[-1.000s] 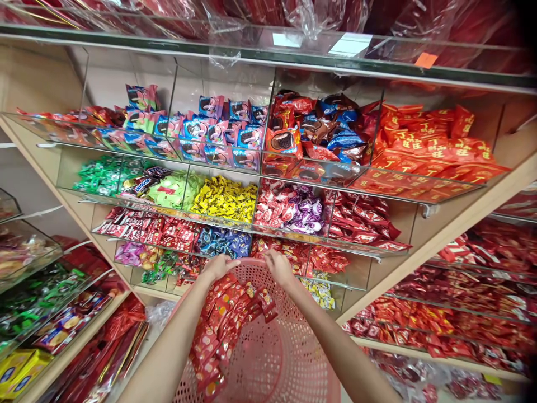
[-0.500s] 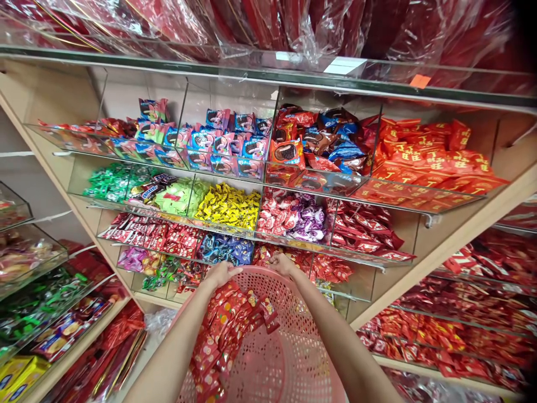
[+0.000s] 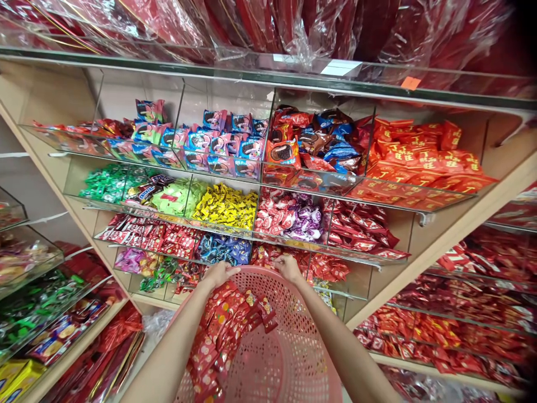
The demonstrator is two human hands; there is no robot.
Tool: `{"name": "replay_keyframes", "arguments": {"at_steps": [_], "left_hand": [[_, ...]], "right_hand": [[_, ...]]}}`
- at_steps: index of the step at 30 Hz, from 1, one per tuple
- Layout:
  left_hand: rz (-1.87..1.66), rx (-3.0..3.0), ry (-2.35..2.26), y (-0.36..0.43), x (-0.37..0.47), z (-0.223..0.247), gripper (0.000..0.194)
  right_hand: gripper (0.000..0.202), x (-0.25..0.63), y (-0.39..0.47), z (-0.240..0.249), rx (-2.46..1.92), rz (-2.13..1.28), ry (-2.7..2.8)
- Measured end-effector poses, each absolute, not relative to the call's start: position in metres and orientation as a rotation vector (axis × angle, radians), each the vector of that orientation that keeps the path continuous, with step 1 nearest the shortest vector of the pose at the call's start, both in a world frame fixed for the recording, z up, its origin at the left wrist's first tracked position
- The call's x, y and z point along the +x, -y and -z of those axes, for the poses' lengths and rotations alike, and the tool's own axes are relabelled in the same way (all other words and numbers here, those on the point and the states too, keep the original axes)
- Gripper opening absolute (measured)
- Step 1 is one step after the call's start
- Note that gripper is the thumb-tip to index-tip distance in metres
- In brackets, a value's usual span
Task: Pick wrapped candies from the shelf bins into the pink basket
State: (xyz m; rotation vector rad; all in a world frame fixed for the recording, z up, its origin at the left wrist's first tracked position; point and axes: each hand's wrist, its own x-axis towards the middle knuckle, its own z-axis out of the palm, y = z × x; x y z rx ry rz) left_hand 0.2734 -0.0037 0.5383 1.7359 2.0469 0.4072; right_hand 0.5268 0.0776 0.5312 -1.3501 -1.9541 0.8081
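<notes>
A pink perforated plastic basket [image 3: 308, 322] tilts toward me below the shelves. Small red wrapped candy packets [image 3: 216, 330] are heaped along its left side, while its right side shows bare plastic. My left hand [image 3: 220, 274] grips the far rim on the left, its thumb lying along the edge. Farther right on the same rim, my right hand [image 3: 287, 267] is closed, its fingertips curled in front of the lower shelf. Just beyond both hands are blue-wrapped candies [image 3: 226, 248] and red-wrapped candies [image 3: 327, 267] in the lower bins.
Clear-fronted shelves hold yellow candies [image 3: 229, 204], green candies [image 3: 111, 182], cookie packs [image 3: 205, 146] and orange-red packets [image 3: 423, 148]. A glass ledge [image 3: 235, 73] runs above. More stocked shelves stand left and right. Crumpled clear plastic [image 3: 157, 323] lies at lower left.
The view has shifted very slightly, so the shelves sit a little farther left. My right hand's fingers have moved slightly at the rim; the basket and its packets look almost unchanged.
</notes>
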Motion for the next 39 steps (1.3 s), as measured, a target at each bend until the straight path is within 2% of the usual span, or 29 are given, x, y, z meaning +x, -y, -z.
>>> {"name": "replay_keyframes", "arguments": {"at_steps": [7, 11, 16, 22, 26, 30, 36, 39], "left_hand": [[-0.407, 1.721, -2.032, 0.005, 0.275, -0.543, 0.049], [-0.387, 1.728, -2.04, 0.007, 0.277, -0.546, 0.049], [-0.389, 1.717, -2.052, 0.008, 0.278, -0.546, 0.048], [-0.381, 1.732, -2.05, 0.008, 0.278, -0.546, 0.049], [-0.363, 1.739, -2.055, 0.007, 0.278, -0.547, 0.05], [-0.372, 1.741, -2.061, 0.007, 0.278, -0.546, 0.049], [-0.382, 1.727, -2.05, 0.008, 0.278, -0.547, 0.048], [-0.395, 1.72, -2.053, 0.008, 0.278, -0.547, 0.049]], "right_hand": [[0.029, 0.536, -0.03, -0.556, -1.225, -0.708, 1.832], [0.021, 0.538, -0.002, -0.532, -1.307, -0.747, 1.944], [0.017, 0.539, 0.007, -0.493, -1.46, -0.978, 1.942], [0.012, 0.527, 0.01, -0.477, -1.524, -1.197, 1.858], [0.011, 0.52, 0.015, -0.47, -1.571, -1.229, 1.862], [0.005, 0.524, 0.016, -0.474, -1.594, -1.048, 1.938], [0.023, 0.536, -0.003, -0.528, -1.558, -0.404, 2.177], [0.021, 0.542, -0.025, -0.553, -1.595, -0.142, 2.202]]}}
